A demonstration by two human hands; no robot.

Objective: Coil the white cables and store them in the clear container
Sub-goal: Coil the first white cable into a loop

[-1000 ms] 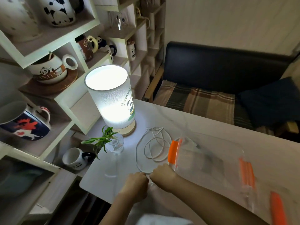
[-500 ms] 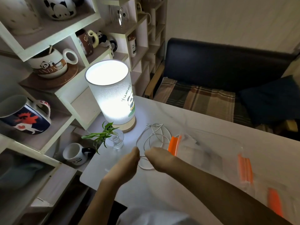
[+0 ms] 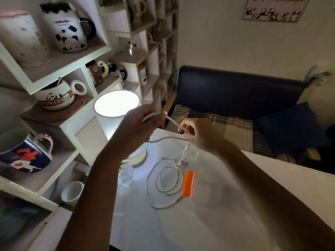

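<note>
Head camera looks down at both hands raised above the white table. Left hand is closed around a loop of the white cable, with the fingers curled and the cable coming out near the fingertips. Right hand is just beside it, a little lower, and pinches the same cable between thumb and fingers. Between the two hands one short piece of cable runs slanting, from upper left down to lower right, and a second piece hangs under it in a shallow curve. From the right hand the cable drops almost straight down to the table. On the table, below both hands, the rest lies in loose round loops, flat, with no clear long axis. These loops touch the orange end of the clear container, which lies to their right. A lit lamp stands behind the left hand, near the shelf with mugs.
</note>
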